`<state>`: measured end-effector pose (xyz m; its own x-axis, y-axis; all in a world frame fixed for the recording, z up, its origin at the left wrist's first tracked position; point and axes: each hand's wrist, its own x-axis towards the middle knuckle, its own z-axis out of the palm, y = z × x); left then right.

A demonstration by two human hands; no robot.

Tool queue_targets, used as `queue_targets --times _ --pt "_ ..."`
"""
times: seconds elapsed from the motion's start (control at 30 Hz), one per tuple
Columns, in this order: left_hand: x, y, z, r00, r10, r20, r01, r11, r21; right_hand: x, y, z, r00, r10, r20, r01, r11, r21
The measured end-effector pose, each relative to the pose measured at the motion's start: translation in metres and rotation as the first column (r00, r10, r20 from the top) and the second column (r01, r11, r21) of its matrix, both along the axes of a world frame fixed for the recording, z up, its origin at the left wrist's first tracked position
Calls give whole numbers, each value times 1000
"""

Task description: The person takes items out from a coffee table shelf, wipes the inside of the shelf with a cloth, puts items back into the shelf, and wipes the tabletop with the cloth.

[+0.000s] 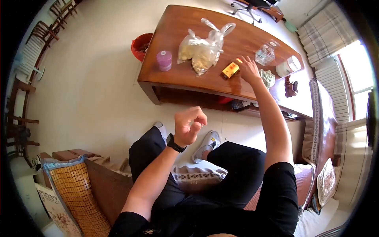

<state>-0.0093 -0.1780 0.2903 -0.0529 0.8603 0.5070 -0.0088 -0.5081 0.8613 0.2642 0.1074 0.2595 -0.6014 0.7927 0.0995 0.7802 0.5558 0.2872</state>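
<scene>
My left hand [190, 125], with a black watch on its wrist, is raised in front of the table. Its fingers curl in towards the thumb, and nothing shows between them. Over the wooden table [177, 23], my right hand [248, 70] pinches a small yellow-and-red item [239, 61] at its fingertips, too small to identify. Just left of that hand lies a yellow-and-black box [230, 70]. Clear plastic bags [205, 53] with pale yellowish contents stand further left. A crumpled greenish packet [267, 78] lies right beside my right wrist.
A purple container [164, 61] stands at the table's left side. Towards the right are a clear plastic package [265, 53], a white jar [288, 66] and a dark brown object [291, 87]. A red bin [139, 44] stands on the floor left of the table.
</scene>
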Motion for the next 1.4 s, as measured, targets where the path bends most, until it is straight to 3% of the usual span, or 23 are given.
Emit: queue_targets --times 0.07,0.2,0.27,0.4,0.53,0.67,0.73,0.77,0.8,0.9,0.97,1.0,1.07,1.1,1.17,1.2,1.23,1.27,1.3,1.37,1.4 --pt "-5 4 -2 1000 8 11 -8 1000 -2 7 14 -13 997 83 -6 -83 996 45" --pt "2 2 3 999 -34 -4 34 999 25 11 -19 11 996 78 -50 -76 997 33" --pt "7 -6 9 995 -62 -77 69 994 88 4 -46 26 967 18 -255 -45 994 -99" --pt "17 -26 12 993 -115 11 112 981 158 -27 -119 36 865 190 -465 -240 970 -49" --pt "13 -43 20 998 -57 6 55 985 163 -84 -182 -14 825 266 -499 -398 900 -177" --pt "-12 -51 25 998 41 -37 -28 952 305 -135 -173 -115 834 261 -485 -435 853 -289" --pt "-28 -54 23 992 105 -72 -78 948 309 -155 -144 -175 908 134 -396 -259 923 -283" --pt "-36 -55 20 986 133 -97 -100 954 284 -169 -130 -187 951 6 -308 -141 898 -418" --pt "-43 -55 18 979 159 -125 -122 957 261 -179 -111 -217 934 -58 -354 -106 898 -428" --pt "-45 -60 14 991 118 -70 -117 993 19 -207 -64 -287 958 -122 -259 -21 874 -486" --pt "-46 -59 17 996 86 -21 -88 992 -88 -217 -50 -347 907 100 -408 -131 990 -50" --pt "-48 -57 21 997 76 -29 -79 990 -116 -226 -53 -347 910 88 -406 -131 988 -79" --pt "-49 -53 22 997 64 -36 -69 985 -156 -249 -55 -327 946 -48 -321 -59 947 -316" --pt "-48 -52 21 998 64 -5 -63 983 -173 -251 -55 -337 945 -51 -322 -61 943 -328" --pt "-51 -49 22 999 29 41 -19 977 -210 -250 -58 -357 937 62 -345 -113 985 -129" --pt "-50 -49 21 999 22 43 -12 977 -214 -249 -63 -355 938 54 -344 -106 985 -133" --pt "-48 -49 19 999 19 41 -10 979 -202 -249 -68 -351 944 -40 -327 -49 964 -260" --pt "-47 -49 18 999 16 38 -9 983 -182 -249 -70 -344 944 -129 -303 7 928 -373" --pt "-45 -49 18 999 22 42 -15 986 -167 -248 -76 -328 944 -131 -304 15 934 -357" --pt "-42 -49 15 999 30 29 -27 995 -100 -238 -100 -286 915 -149 -376 -74 852 -519" --pt "-40 -48 19 996 52 68 -46 995 -84 -232 -118 -266 886 -100 -454 -149 864 -482"
